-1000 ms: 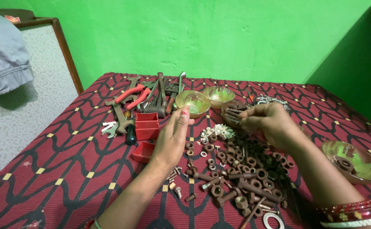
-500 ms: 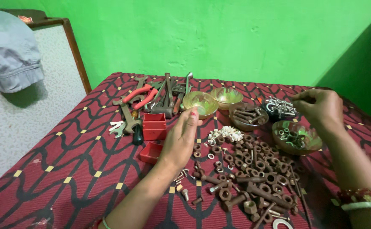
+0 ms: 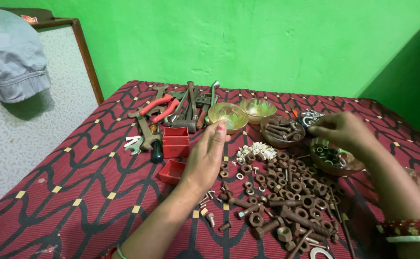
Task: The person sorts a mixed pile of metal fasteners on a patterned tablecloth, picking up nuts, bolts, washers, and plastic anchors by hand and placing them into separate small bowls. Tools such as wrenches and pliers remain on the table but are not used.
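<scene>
Head view: a table under a red patterned cloth (image 3: 75, 192) stands against a green wall (image 3: 267, 43). The left hand (image 3: 207, 156) is raised on edge above the cloth, fingers straight and together, palm facing right, gripping nothing; it stands just left of the heap of rusty nuts and bolts (image 3: 286, 196) and just right of the red boxes (image 3: 175, 141). A red tray (image 3: 172, 171) lies near its wrist. The right hand (image 3: 342, 132) hovers at the right over a bowl of nuts (image 3: 334, 160), fingertips pinched together toward the left; whether anything is held between them cannot be told. Far of that bowl sits a bowl of bolts (image 3: 279, 132), and beside it a small pile of bright metal pieces (image 3: 309, 116). Two empty glass bowls (image 3: 241, 112) stand at centre far, touching each other. A cluster of white pieces (image 3: 255, 151) lies between the left hand and the bowl of bolts. At far left of the bowls lie tools: red-handled pliers (image 3: 159, 105), a spanner (image 3: 145, 134), a hammer (image 3: 188, 120). A red and white bangle (image 3: 409, 230) circles the right wrist. A grey garment (image 3: 11, 57) hangs at upper left.
</scene>
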